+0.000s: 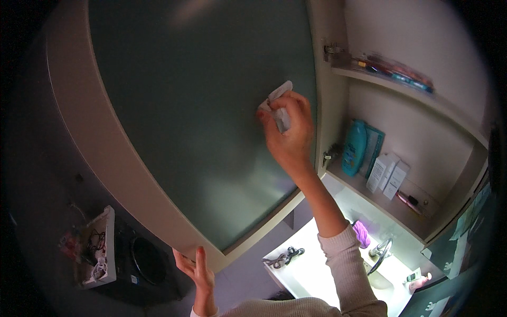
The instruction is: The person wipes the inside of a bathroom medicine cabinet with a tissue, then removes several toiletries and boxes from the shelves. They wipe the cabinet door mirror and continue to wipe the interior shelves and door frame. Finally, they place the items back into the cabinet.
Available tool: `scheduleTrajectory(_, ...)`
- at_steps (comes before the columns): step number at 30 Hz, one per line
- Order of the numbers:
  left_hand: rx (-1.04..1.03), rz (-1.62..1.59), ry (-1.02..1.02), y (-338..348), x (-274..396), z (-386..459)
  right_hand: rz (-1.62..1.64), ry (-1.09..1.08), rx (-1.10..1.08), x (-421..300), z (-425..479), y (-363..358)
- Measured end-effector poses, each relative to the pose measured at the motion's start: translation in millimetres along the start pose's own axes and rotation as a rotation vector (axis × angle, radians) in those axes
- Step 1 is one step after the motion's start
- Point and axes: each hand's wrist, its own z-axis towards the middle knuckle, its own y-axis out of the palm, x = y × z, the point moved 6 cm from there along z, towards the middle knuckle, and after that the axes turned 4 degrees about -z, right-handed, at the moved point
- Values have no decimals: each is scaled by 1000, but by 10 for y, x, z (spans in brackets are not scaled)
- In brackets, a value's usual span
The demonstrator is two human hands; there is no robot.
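Note:
An open cabinet door with a pale frame [136, 166] and a dark frosted-looking panel [206, 103] fills the middle of the view. My right hand [295, 130] grips a crumpled white cloth or tissue [282, 117] against the panel, close to the hinge side. At the door's lower corner, my left hand [202, 271] pinches the frame, thumb in front and the other fingers partly hidden behind it.
Behind the hinges, the cabinet shelf [356, 186] carries a teal bottle [354, 148], white boxes [390, 176] and a pink item [408, 202]. Below is a lit white sink counter [313, 265] with a faucet [380, 251]. A white box of cables [111, 245] sits on a dark appliance [146, 261].

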Motion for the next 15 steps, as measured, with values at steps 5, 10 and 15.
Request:
scheduleTrajectory(5,20,22,28,-25,-28,20,111,88,53,193,-310,1)
scheduleTrajectory(10,-65,-18,-17,-72,-29,-12,114,142,8,205,-375,-83)
scheduleTrajectory(15,-8,-6,26,-6,48,-38,221,123,12,371,35,46)
